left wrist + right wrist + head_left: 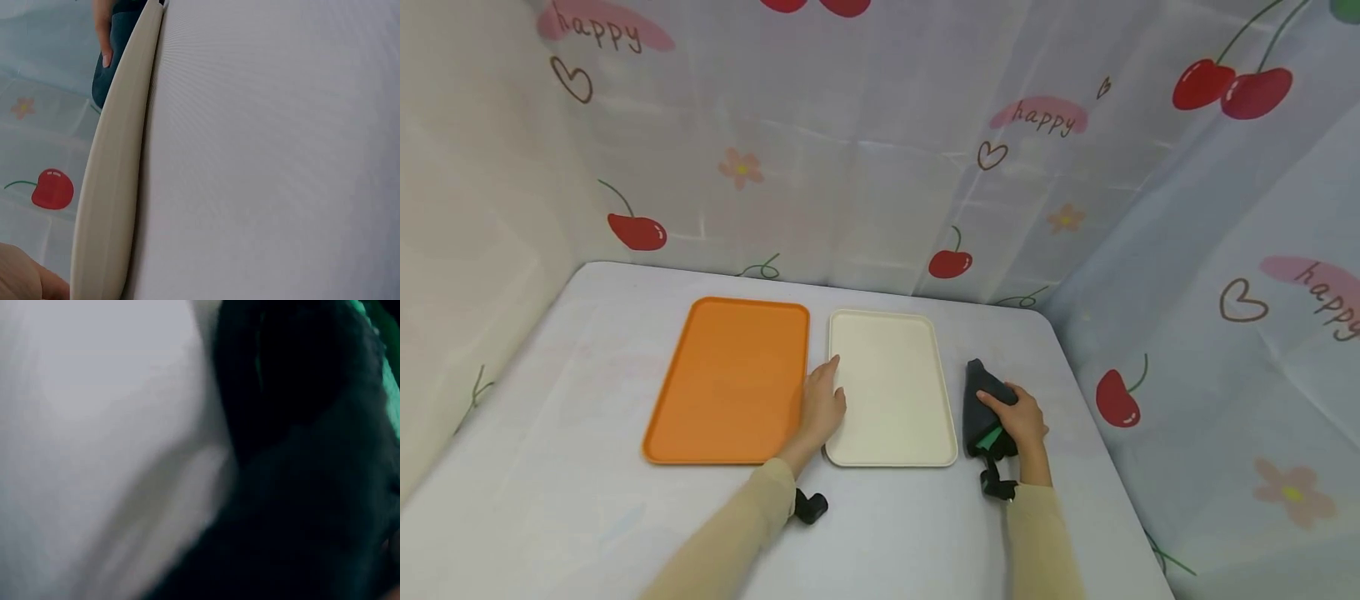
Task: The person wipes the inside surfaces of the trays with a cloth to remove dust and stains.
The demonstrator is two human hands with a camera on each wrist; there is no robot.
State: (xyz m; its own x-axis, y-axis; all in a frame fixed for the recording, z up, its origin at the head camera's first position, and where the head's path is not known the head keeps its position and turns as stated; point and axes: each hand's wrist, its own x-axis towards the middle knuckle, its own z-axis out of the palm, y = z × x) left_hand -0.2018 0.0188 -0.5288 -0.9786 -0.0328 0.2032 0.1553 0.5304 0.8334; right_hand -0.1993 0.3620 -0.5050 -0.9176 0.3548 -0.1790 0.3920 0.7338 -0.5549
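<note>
A cream tray (891, 392) lies flat on the white table, with an orange tray (730, 383) just left of it. My left hand (822, 404) is at the cream tray's left edge, fingers extended and thumb over the rim. In the left wrist view, this hand (22, 275) shows partly behind the tray's raised side (115, 169). To the right of the trays, my right hand (1018, 417) grips a dark folded cloth (979, 408) with a green part showing. The cloth (300, 506) fills much of the right wrist view, blurred and fuzzy.
White table surface (887, 533) extends in front of the trays. A printed curtain (865, 183) stands along the table's back edge, and another curtain side (1225, 400) runs along the right. A plain pale sheet (467, 250) hangs at the left.
</note>
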